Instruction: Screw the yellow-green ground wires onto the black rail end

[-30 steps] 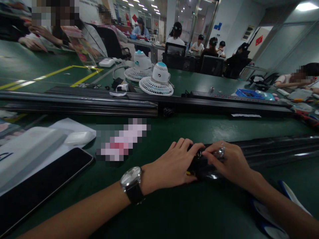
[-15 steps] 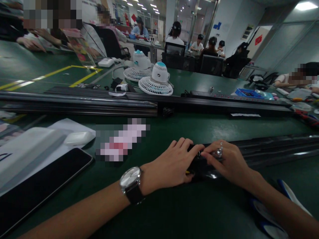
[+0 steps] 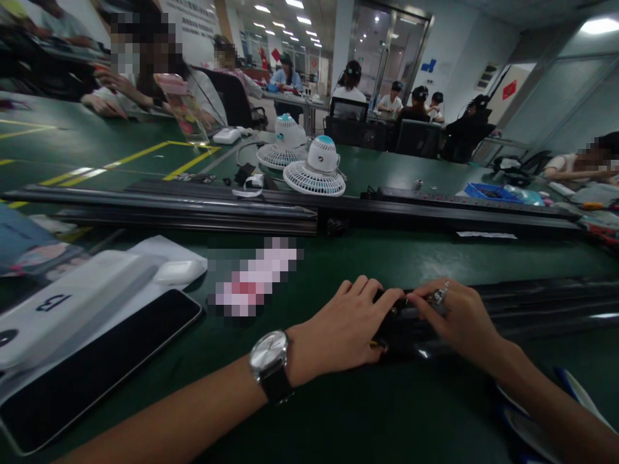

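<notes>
My left hand, with a watch on the wrist, is wrapped round the near end of a long black bundle lying on the green table. Just right of it, my right hand, wearing a ring, has thumb and forefinger pinched together at the same end. Whatever sits in that pinch is too small to make out. A bit of yellow shows under my left palm.
A black tablet-like slab and a white device lie at left. Across the table run long black rails, with two white fans behind them. A blue tray is at back right. People sit beyond.
The whole view has shifted, so things appear further right and slightly lower. Both hands remain at the end of the black bundle, with little change in their grip.
</notes>
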Tool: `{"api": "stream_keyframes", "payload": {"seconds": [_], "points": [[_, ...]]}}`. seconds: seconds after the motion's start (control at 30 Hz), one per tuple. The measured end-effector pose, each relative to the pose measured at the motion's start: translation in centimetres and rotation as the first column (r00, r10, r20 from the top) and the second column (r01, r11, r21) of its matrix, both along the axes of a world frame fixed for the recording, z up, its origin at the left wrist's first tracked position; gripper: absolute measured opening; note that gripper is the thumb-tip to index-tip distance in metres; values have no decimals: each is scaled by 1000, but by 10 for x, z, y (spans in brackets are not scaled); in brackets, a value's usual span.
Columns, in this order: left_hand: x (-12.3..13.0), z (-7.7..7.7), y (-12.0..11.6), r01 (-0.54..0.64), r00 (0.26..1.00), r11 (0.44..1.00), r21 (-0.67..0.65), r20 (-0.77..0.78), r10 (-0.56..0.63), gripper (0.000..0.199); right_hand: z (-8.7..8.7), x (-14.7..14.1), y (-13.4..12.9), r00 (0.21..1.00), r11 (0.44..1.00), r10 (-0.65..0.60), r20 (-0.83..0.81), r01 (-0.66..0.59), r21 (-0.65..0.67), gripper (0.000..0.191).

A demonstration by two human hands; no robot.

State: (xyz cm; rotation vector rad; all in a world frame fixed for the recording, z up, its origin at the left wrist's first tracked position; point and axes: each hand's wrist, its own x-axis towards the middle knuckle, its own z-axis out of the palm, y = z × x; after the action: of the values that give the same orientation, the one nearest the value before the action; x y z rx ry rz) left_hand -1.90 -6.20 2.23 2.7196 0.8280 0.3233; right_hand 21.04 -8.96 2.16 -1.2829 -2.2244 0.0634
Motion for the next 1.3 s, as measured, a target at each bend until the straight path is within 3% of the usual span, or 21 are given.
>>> {"api": "stream_keyframes", "payload": {"seconds": [0.2, 0.4, 0.67, 0.9, 1.0, 1.3], "points": [[4, -2, -4, -49, 999, 996, 74, -6, 49, 71, -1, -3, -3, 998, 996, 62, -12, -63, -64, 20], [4, -2, -14, -46, 998, 989, 140, -28, 50, 73, -15, 11, -6, 997, 997, -68, -30, 67, -30, 33], [1, -6, -17, -61, 997, 991, 115, -31, 65, 66, -25, 20, -8, 992, 990, -107, -72, 100, -101, 42], [0, -1, -15, -60, 997, 990, 125, -38, 66, 62, -4, 6, -7, 979, 970, -152, -136, 122, -209, 36], [3, -3, -11, -105, 994, 991, 81, -12, 106, 72, 4, 0, -3, 976, 967, -130, -174, 86, -239, 29], [3, -5, -10, -98, 995, 994, 44, 3, 98, 80, -3, -7, -6, 989, 979, -39, -143, 9, -204, 22]]}}
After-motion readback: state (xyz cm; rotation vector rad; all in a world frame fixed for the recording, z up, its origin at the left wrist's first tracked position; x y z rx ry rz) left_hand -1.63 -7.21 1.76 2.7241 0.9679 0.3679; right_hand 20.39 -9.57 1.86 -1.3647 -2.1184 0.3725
